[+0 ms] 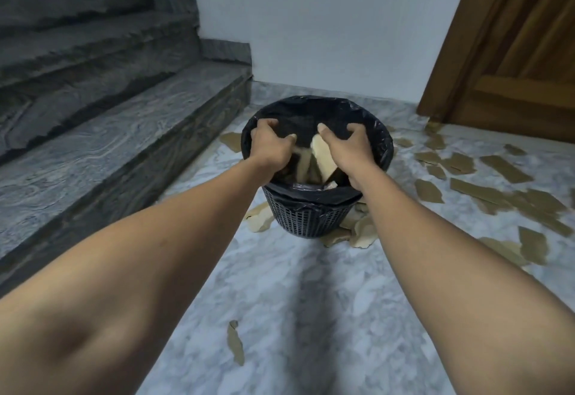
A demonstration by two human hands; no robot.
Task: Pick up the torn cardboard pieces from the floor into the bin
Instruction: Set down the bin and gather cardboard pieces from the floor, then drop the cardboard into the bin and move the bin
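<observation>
State of left hand: over the mouth of the bin, fingers curled, thumb stretched toward the right hand. Whether it gripped anything could not be told.
State of right hand: level with the left, over the same opening, fingers curled round the top of a pale cardboard piece.
Position of pale cardboard piece: between the two hands, tilted, its lower end inside the black liner.
Other contents: brown scraps stood just below the left thumb, inside the bin.
Position of floor pieces: scattered well off to the right of the right hand. More lay against the bin's base, beneath both hands.
Position of stray piece: on the floor, between the forearms.
Surroundings: stone stairs left of the left hand, and a wooden door beyond the right.
</observation>
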